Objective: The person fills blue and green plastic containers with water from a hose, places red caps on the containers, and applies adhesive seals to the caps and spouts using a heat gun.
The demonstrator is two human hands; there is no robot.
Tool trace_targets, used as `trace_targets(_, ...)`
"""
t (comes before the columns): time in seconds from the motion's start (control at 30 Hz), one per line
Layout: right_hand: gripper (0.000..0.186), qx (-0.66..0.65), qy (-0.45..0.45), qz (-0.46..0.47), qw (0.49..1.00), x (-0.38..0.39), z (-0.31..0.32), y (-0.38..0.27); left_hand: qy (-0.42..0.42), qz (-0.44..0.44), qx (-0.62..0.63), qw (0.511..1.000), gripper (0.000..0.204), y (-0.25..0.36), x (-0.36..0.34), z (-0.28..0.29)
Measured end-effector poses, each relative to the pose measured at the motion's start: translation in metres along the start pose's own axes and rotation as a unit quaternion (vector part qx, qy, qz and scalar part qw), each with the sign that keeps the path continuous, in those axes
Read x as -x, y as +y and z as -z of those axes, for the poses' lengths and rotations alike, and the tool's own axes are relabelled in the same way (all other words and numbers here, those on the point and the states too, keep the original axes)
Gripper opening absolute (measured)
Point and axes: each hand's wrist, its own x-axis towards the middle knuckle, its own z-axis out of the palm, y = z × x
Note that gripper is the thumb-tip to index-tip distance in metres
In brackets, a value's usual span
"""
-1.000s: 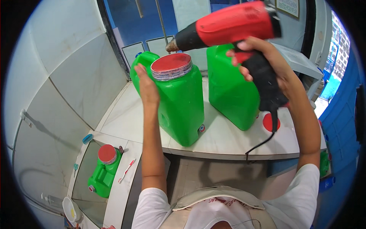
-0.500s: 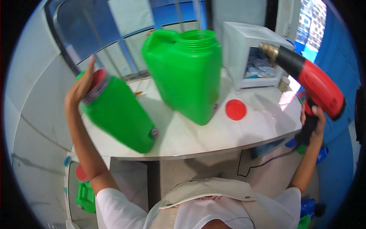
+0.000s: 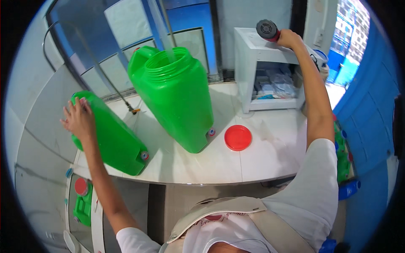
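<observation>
My right hand grips a red and black heat gun at the top of a small white cabinet; the gun's round vented back end shows and its nozzle is hidden. My left hand rests with fingers spread on the upper part of a green jerrycan at the left of the table. A small tap fitting sits low on that jerrycan. Beside it stands a larger-looking open green jerrycan, with a clear stream of water falling into its wide threaded mouth. A red lid lies to its right.
The white cabinet holds plastic bags and small items. A thin hose with a yellow-handled valve lies behind the jerrycans on the white table. Another green jerrycan stands lower left; green and blue containers line the right.
My right hand has carried the heat gun from the right side up to the cabinet top. My left hand has shifted on the left jerrycan, whose red-capped top no longer shows. The view has shifted.
</observation>
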Motion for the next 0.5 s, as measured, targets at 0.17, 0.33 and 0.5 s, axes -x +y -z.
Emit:
trace_targets(0.17, 0.029, 0.019, 0.043, -0.005, 0.999, -0.042, -0.053, -0.002, 0.049, 0.006, 0.130, 0.990, 0.020, 0.002, 0.002, 0.004)
trace_targets(0.33, 0.049, -0.011, -0.069, -0.030, 0.997, -0.028, -0.019, -0.047, 0.069, -0.035, 0.166, 0.983, 0.019, -0.024, 0.003, 0.011)
trace_targets(0.5, 0.034, -0.460, 0.266, 0.123, 0.838, 0.128, 0.016, -0.147, -0.069, 0.237, 0.683, 0.688, 0.033, -0.055, 0.003, 0.017)
